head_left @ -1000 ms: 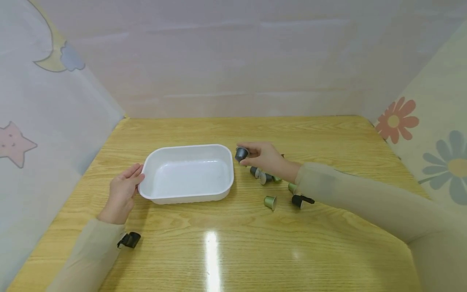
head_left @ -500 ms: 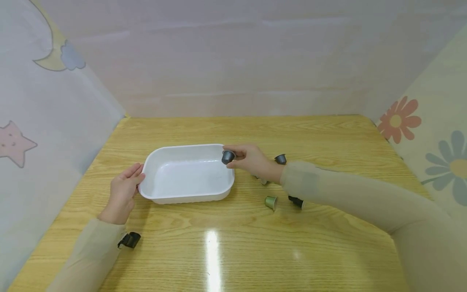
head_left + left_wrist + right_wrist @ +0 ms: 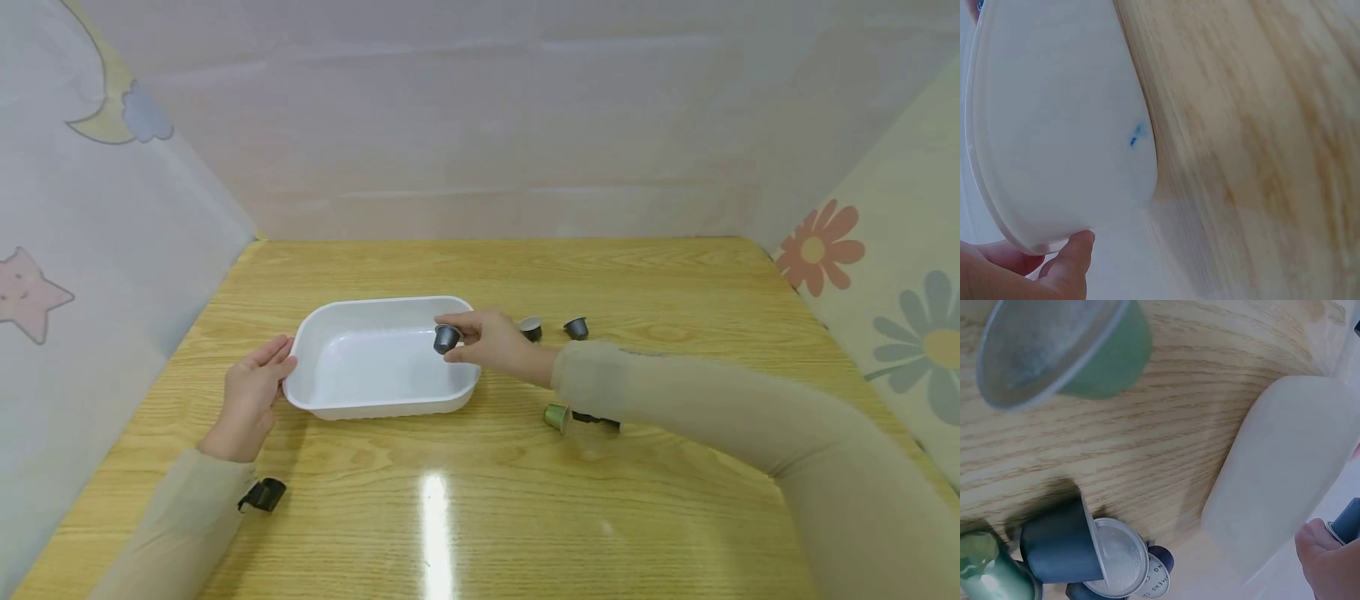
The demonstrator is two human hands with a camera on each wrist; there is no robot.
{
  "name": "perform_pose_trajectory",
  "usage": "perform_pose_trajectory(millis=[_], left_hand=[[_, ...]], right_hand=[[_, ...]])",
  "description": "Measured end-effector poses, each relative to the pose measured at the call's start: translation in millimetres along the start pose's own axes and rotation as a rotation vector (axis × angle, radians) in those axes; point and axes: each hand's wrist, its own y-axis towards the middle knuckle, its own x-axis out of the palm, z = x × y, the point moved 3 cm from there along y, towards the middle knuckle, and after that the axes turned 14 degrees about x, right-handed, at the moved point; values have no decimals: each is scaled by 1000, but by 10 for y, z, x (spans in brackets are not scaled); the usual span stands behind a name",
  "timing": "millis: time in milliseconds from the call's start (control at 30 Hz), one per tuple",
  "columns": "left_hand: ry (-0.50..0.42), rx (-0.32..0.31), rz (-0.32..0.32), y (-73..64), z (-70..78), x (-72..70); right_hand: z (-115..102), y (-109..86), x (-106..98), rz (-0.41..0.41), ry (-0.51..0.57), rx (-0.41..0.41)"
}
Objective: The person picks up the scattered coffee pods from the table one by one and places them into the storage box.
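My left hand (image 3: 251, 393) grips the left end of a white plastic tub (image 3: 386, 410), which stands on the table. In the left wrist view, the thumb (image 3: 1075, 256) lies against the tub's outer wall, just under the rim. A dark grey coffee capsule (image 3: 447, 338) is pinched between the thumb and fingers of my right hand (image 3: 495, 342), over the right part of the tub. Its narrow end points down and left. The right wrist view shows this capsule (image 3: 1349, 520) at its right edge, partly cut off. The inside of the tub shows no capsules.
Right of the tub lie a green capsule (image 3: 556, 417) and two dark capsules, one farther back (image 3: 576, 327) and one nearer the hand (image 3: 530, 328). The right forearm hides others; the right wrist view shows a dark capsule (image 3: 1060, 540) and a green one (image 3: 991, 569) among several bunched together.
My right hand has carried the dark capsule leftward, from beside the tub's right end to over its inside. The left hand and the tub have stayed put.
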Motion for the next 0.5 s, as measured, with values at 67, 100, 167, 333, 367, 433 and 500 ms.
perform_pose_trajectory(millis=[67,100,167,333,367,433,500], left_hand=[[3,-8,6,7,-3,4],[1,-9,10,9,-3,7],[-1,-13,15,13,-4,10],[-3,-14,12,9,3,7],[-6,-18,13,6,6,6],[-4,-17,12,3,10,5],[-3,-17,12,3,9,5]], right_hand=[[2,8,36,-3,-25,1],[4,12,53,-7,-33,0],[9,17,84,-19,-42,-5],[7,15,129,-35,-46,-24],[6,11,133,-38,-48,-27],[-1,4,142,-46,-45,-35],[-5,-3,150,-60,-31,-50]])
